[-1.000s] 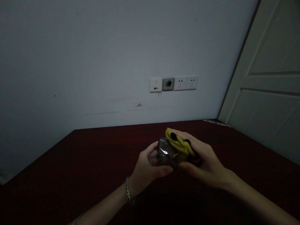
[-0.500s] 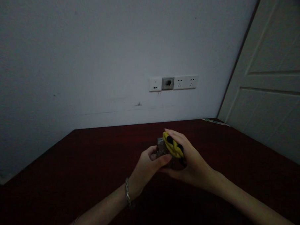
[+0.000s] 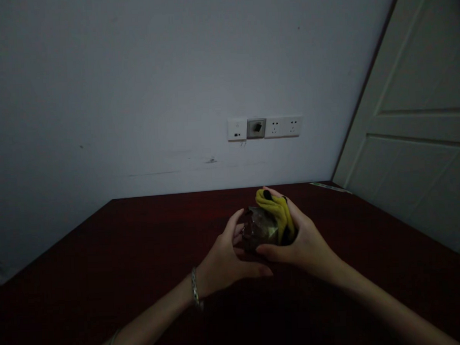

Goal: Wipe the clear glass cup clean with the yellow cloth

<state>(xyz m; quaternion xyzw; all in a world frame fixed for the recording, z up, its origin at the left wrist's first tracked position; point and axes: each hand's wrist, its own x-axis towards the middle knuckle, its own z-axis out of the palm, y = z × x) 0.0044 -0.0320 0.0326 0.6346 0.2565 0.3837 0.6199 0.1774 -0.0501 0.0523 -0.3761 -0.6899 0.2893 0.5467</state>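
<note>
Dark glossy block [image 3: 257, 230], looks see-through or film-wrapped, sits between the two hands, in front of the person and seemingly up off the desk [image 3: 149, 252]. Left hand [image 3: 228, 256] is cupped loosely on its left: fingers round the far side, thumb stretched out below and clear of it. Right hand [image 3: 303, 243] grips a folded yellow cloth with black spots [image 3: 279, 211], which lies against the block's upper right; right thumb reaches under the block's near lower edge. So block is left of the right palm, cloth sandwiched between. Right hand is the closer one, bearing on it through cloth and thumb. No clear long axis; reads roughly as wide as tall. Light's poor, can't tell for sure whether the left fingertips touch it.
</note>
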